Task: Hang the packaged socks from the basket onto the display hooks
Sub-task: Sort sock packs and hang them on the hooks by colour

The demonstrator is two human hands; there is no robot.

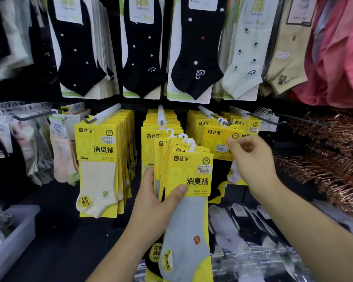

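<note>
The left hand [153, 202] grips a fanned stack of yellow-carded sock packs [189, 180], thumb across the front card and fingers behind. The fan keeps each white hanger loop [191, 144] apart at the top, probably so one pack can be taken off at a time. The stack is held upright just in front of the centre display hook [161, 115], which is already full to near its tip.

The right hand [251, 157] is up at the right-hand display hook [214, 117], fingers curled with thumb and forefinger close together at the top edge of the front hung pack [218, 139]. It is blurred, so I cannot tell whether it pinches that card or only touches it.

That hook appears to have a short free end beyond its packs. A dark bare hook [293, 119] further right has far more room. The black socks [194, 58] above hang low, so a pack should come in from the front, level with the tip. A translucent bin [18, 237], likely the basket, sits at lower left, well apart from both hands.
</note>
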